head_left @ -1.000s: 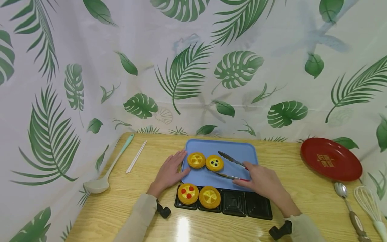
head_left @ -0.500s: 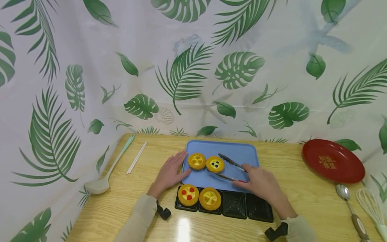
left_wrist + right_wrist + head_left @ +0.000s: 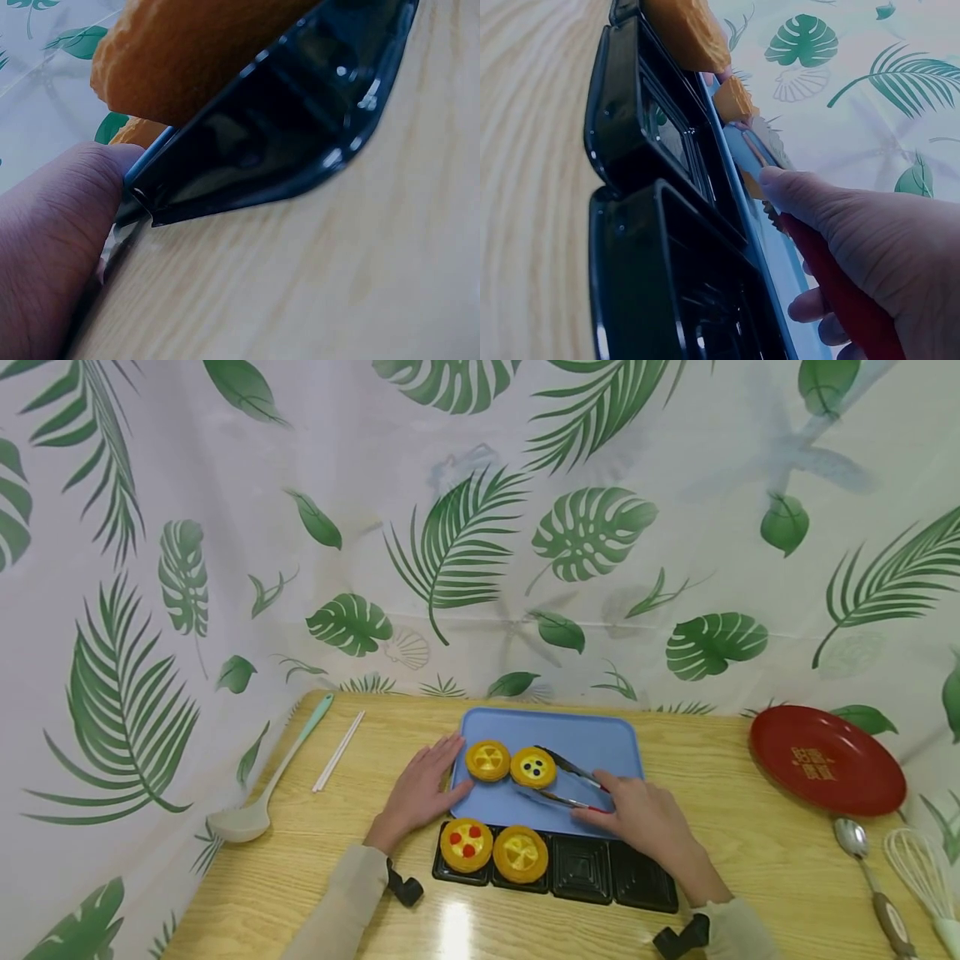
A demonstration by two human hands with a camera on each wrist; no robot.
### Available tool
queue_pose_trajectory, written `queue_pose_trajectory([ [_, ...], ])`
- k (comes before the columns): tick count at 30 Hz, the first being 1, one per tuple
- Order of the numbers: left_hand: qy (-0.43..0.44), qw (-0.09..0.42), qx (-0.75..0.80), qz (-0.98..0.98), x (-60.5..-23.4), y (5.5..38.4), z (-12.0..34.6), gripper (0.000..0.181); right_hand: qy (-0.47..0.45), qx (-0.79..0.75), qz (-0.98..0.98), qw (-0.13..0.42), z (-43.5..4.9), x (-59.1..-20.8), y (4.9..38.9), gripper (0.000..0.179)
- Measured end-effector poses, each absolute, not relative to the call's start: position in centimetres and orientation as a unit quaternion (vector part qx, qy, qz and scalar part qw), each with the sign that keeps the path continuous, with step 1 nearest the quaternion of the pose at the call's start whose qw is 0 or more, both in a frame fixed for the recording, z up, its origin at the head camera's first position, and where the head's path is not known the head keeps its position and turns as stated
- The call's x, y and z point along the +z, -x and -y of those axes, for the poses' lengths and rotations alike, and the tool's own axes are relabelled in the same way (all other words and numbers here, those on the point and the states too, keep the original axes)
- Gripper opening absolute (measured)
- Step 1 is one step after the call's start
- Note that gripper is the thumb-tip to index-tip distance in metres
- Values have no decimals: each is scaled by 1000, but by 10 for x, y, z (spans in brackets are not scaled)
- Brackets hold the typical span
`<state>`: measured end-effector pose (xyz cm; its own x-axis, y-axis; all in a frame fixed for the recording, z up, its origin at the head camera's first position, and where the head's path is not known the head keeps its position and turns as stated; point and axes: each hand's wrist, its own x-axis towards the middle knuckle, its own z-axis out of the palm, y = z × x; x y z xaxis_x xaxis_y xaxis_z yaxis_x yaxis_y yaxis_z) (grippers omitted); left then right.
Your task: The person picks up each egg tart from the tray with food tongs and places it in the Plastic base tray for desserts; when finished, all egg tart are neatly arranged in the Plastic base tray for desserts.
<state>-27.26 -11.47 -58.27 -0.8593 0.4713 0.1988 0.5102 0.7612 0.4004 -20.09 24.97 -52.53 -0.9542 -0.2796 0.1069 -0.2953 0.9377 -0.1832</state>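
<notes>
head view: of the two hands, the left hand (image 3: 423,783) lies with its fingers extended at the left edge of the blue tray (image 3: 585,731), its thumb over the rim, grasping nothing; it lies much as it did a second ago. the right hand (image 3: 651,814) grasps the red-handled tongs (image 3: 573,768) and sits slightly further left than before. the arms of the tongs stand closer together: the upper one, earlier apart from the dark-dotted tart (image 3: 533,768), now reaches its upper right edge, while the lower one lies by its lower edge. that tart is where it was, on the blue tray beside a plain yellow tart (image 3: 487,762). in front, the black tray (image 3: 581,868) holds a red-dotted tart (image 3: 467,845) and a yellow-wedged tart (image 3: 521,853) in its two left compartments, unchanged on the worktop (image 3: 697,760).

left wrist view: the thumb shows at the blue tray's edge, just beside the black tray; the other fingers are hidden.

right wrist view: the thumb lies along the near red handle, fingers curled beneath; whether both tips touch the tart cannot be told.
</notes>
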Motion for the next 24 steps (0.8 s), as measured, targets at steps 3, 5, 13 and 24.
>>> queue_pose_trajectory([
  [3, 260, 41, -225, 938, -582, 272, 115, 82, -149, 98, 983, 46, -250, -526, 201, 69],
  [5, 259, 40, -225, 939, -582, 272, 115, 81, -149, 99, 983, 47, -250, -526, 201, 68],
  [13, 255, 34, -221, 941, -583, 273, 115, 82, -159, 95, 981, 64, -252, -524, 201, 63],
  [24, 257, 40, -225, 939, -585, 273, 115, 81, -168, 83, 979, 84, -256, -519, 201, 61],
])
